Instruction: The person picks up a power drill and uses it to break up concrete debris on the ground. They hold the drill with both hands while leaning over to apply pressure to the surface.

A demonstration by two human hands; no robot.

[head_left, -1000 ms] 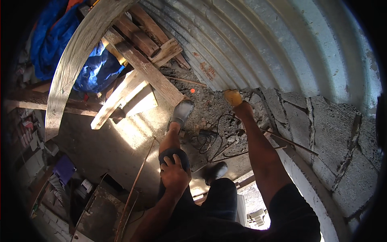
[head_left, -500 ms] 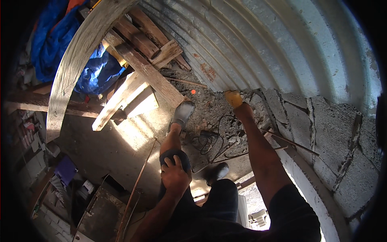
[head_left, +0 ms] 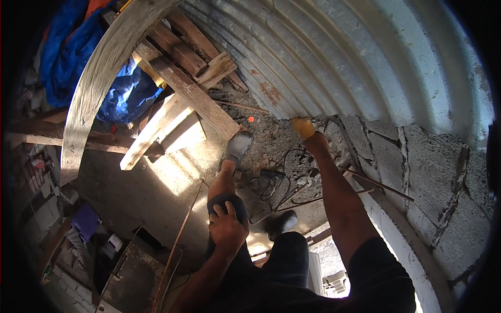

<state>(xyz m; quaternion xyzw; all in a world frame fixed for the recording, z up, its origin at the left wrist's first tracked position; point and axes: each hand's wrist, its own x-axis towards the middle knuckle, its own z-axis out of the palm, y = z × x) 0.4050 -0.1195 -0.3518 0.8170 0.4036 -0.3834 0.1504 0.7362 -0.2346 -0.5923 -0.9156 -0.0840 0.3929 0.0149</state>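
My left hand (head_left: 227, 228) rests on my bent left knee with its fingers apart, holding nothing. My right arm reaches far forward to the foot of the corrugated metal sheet (head_left: 334, 57). There my right hand (head_left: 316, 144) is closed on a yellow object (head_left: 302, 127), smooth and rounded; its kind does not show. It touches or nearly touches the rubble (head_left: 300, 169) under the sheet's lower edge. A black cable (head_left: 284, 167) lies looped on the rubble between my left foot and right arm.
Wooden planks (head_left: 188, 91) lean at the left of the sheet, beside a blue tarp (head_left: 128, 94). A block wall (head_left: 417, 172) borders the right. Thin metal rods (head_left: 378, 185) lie near my right forearm; a ribbed rod (head_left: 180, 235) stands left of my knee. A worn box (head_left: 133, 276) sits lower left.
Almost nothing differs. The view has shifted very slightly; both hands keep their places, the right one still on the yellow object.
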